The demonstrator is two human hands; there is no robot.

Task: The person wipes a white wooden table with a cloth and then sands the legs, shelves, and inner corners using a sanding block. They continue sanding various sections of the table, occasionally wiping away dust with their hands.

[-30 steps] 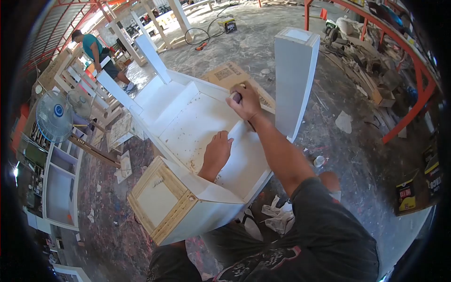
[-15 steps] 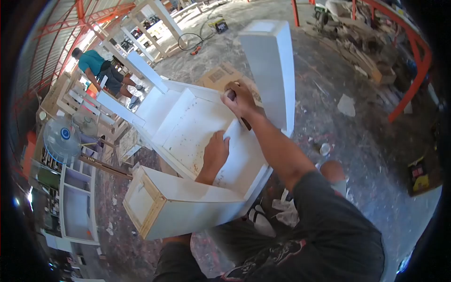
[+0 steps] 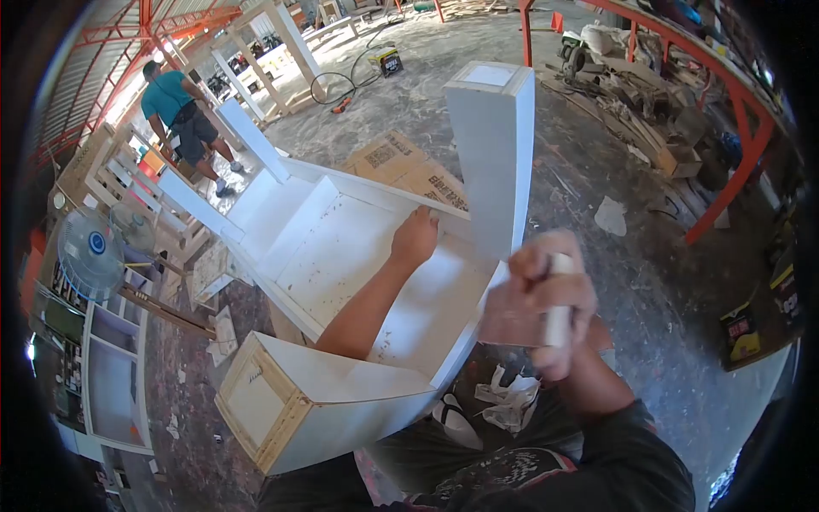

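A white-painted wooden furniture frame (image 3: 299, 264) with upturned legs lies before me, dust and specks scattered over its inner panel. My left hand (image 3: 416, 235) reaches across the inside, its fingers curled close to the far side board; what they hold, if anything, is hidden. Near side, just right of the tall tapered leg (image 3: 490, 162), is my right hand (image 3: 570, 299), smeared by motion. Its fingers close round what looks like sandpaper (image 3: 510, 319), a reddish-brown flat piece with a whitish curled part. The near-left leg (image 3: 328, 410) shows a bare wood end.
Flattened cardboard (image 3: 401, 162) lies beyond the frame. A person in a teal shirt (image 3: 175, 107) stands at the far left near wooden frames. A fan (image 3: 90, 253) is at left, scrap wood (image 3: 631, 111) and a red metal frame (image 3: 742, 145) at right. Crumpled white material (image 3: 509, 397) lies by my foot.
My right hand has pulled back from the far board toward me and to the right, with its brown piece. My left hand has moved up toward the far board. The person beyond has shifted stance.
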